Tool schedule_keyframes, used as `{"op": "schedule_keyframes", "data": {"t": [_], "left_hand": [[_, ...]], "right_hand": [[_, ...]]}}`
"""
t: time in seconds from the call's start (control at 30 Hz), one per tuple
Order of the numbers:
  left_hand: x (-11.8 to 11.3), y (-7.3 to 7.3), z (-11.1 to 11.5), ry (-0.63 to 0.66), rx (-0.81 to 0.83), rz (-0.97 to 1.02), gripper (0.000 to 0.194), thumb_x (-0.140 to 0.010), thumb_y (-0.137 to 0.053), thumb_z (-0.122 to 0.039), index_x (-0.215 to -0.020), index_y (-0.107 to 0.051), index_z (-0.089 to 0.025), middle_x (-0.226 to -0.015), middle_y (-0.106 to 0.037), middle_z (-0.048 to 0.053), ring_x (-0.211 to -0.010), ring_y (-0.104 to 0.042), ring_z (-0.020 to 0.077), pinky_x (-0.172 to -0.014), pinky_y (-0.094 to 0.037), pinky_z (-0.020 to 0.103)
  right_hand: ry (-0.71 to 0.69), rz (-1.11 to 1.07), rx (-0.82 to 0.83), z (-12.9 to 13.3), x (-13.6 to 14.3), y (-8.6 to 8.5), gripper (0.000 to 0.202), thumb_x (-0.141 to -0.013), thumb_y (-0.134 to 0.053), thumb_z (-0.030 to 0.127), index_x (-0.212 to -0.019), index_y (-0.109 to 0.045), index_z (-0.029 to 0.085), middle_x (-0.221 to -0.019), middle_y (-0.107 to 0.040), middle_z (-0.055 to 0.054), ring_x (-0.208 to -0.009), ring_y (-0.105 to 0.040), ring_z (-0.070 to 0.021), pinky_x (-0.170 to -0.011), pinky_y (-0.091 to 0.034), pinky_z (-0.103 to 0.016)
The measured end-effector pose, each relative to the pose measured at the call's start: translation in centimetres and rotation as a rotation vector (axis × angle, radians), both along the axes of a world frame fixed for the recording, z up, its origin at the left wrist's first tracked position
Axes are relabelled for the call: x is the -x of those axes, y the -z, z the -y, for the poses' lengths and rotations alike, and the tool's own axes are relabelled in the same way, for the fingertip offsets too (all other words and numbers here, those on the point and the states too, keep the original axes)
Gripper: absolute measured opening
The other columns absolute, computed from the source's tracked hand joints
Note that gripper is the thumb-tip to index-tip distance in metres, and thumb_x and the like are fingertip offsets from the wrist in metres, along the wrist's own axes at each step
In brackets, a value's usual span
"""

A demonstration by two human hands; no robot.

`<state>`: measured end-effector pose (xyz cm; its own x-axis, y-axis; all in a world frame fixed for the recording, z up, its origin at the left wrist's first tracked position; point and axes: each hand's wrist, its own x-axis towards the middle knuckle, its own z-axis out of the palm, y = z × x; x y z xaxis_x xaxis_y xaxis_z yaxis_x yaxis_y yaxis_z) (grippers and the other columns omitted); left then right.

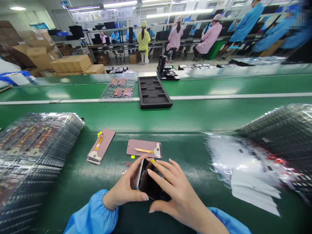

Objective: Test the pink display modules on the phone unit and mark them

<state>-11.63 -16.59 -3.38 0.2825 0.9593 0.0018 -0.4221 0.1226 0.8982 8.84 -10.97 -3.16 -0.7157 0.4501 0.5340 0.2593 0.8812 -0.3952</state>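
Observation:
A dark, glossy phone-like device (149, 182) with a silver edge is held tilted above the green bench. Around its left edge and lower corner wraps my left hand (126, 187), thumb in front. My right hand (174, 188) lies over the right part of the device, fingers spread across its dark face and thumb below. A yellow tab shows at the top edge. Just beyond lies a pinkish screen panel (122, 147) with an orange flex cable. Farther left is a small stack of similar panels (104, 143). Another panel piece is partly hidden behind my left hand.
Tall stacks of clear trays stand at left (65, 133) and right (275, 130). White sheets and plastic bags (253, 185) lie at right. A black compartment tray (156, 105) and a clear tray with panels (123, 87) sit farther back. Several people work beyond.

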Motion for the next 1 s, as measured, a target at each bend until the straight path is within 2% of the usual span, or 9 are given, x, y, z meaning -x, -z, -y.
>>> {"op": "schedule_keyframes", "data": {"t": [0.13,0.27,0.37,0.43,0.53,0.63,0.8,0.9,1.0], "left_hand": [[0.0,0.4,-0.1,-0.062,0.129,0.069,0.063,-0.082,-0.072,-0.039,-0.140,-0.048,-0.030,-0.140,-0.056,0.009,-0.124,-0.056,0.0281,-0.102,-0.047,0.039],[0.8,0.0,-0.9,-0.172,0.308,0.153,0.031,-0.096,-0.051,-0.040,-0.117,-0.059,-0.019,-0.095,-0.074,0.008,-0.076,-0.073,0.0230,-0.062,-0.060,0.034],[2.0,-0.5,-1.4,-0.247,0.306,0.160,0.027,-0.095,-0.052,-0.040,-0.104,-0.059,-0.016,-0.080,-0.073,0.006,-0.063,-0.072,0.0224,-0.054,-0.060,0.035],[2.6,-0.8,-1.7,-0.314,0.288,0.165,0.025,-0.094,-0.053,-0.038,-0.102,-0.059,-0.016,-0.080,-0.073,0.005,-0.063,-0.071,0.0214,-0.055,-0.060,0.034],[3.0,-0.9,-1.8,-0.392,0.295,0.166,0.023,-0.093,-0.056,-0.036,-0.100,-0.061,-0.014,-0.085,-0.073,0.006,-0.069,-0.071,0.0198,-0.059,-0.060,0.031],[2.6,-1.0,-1.8,-0.402,0.295,0.154,0.033,-0.093,-0.055,-0.044,-0.108,-0.063,-0.016,-0.095,-0.074,0.007,-0.079,-0.072,0.0208,-0.067,-0.060,0.032],[1.1,-1.1,-1.3,-0.105,0.194,-0.091,0.064,-0.083,-0.056,-0.064,-0.128,-0.058,-0.019,-0.103,-0.071,0.012,-0.075,-0.070,0.0220,-0.062,-0.056,0.031],[-0.1,-0.8,-0.9,-0.038,0.104,-0.313,0.047,-0.077,-0.073,-0.050,-0.110,-0.069,-0.017,-0.089,-0.070,0.007,-0.068,-0.063,0.0155,-0.056,-0.049,0.024],[-0.9,-0.1,-0.5,-0.086,0.140,-0.436,0.034,-0.080,-0.069,-0.048,-0.081,-0.068,-0.015,-0.075,-0.064,0.002,-0.054,-0.054,0.0095,-0.048,-0.042,0.021]], "right_hand": [[0.062,-0.070,0.111,0.1,0.1,0.5,0.079,-0.079,-0.068,0.062,-0.142,-0.045,0.020,-0.134,-0.057,-0.019,-0.126,-0.050,-0.0372,-0.107,-0.030,-0.065],[0.086,-0.197,0.726,-0.6,-0.2,0.5,0.061,-0.096,-0.046,0.058,-0.144,-0.043,0.021,-0.133,-0.059,-0.016,-0.124,-0.055,-0.0299,-0.104,-0.041,-0.052],[0.001,-0.188,1.224,-1.3,-0.5,0.2,0.051,-0.100,-0.035,0.053,-0.127,-0.062,0.018,-0.109,-0.072,-0.012,-0.104,-0.067,-0.0264,-0.095,-0.050,-0.045],[-0.135,-0.178,1.409,-1.6,-0.6,0.0,0.048,-0.098,-0.042,0.053,-0.110,-0.070,0.016,-0.095,-0.074,-0.010,-0.089,-0.071,-0.0253,-0.083,-0.054,-0.040],[-0.237,-0.194,1.482,-1.6,-0.5,0.0,0.041,-0.092,-0.055,0.053,-0.100,-0.070,0.016,-0.089,-0.072,-0.007,-0.077,-0.072,-0.0223,-0.072,-0.053,-0.034],[-0.195,-0.222,1.449,-1.3,-0.4,0.2,0.041,-0.092,-0.056,0.054,-0.102,-0.068,0.015,-0.084,-0.073,-0.007,-0.073,-0.072,-0.0210,-0.069,-0.052,-0.032],[-0.082,-0.387,1.429,-1.2,-0.3,1.0,0.039,-0.094,-0.056,0.049,-0.110,-0.065,0.015,-0.076,-0.074,-0.007,-0.070,-0.072,-0.0206,-0.064,-0.052,-0.030],[-0.018,-0.465,1.405,-1.3,-0.4,1.2,0.039,-0.094,-0.057,0.050,-0.109,-0.065,0.015,-0.082,-0.075,-0.007,-0.071,-0.072,-0.0209,-0.067,-0.054,-0.032],[0.030,-0.468,1.354,-1.3,-0.4,1.2,0.041,-0.094,-0.055,0.051,-0.110,-0.065,0.015,-0.082,-0.075,-0.007,-0.072,-0.072,-0.0212,-0.070,-0.054,-0.033]]}}
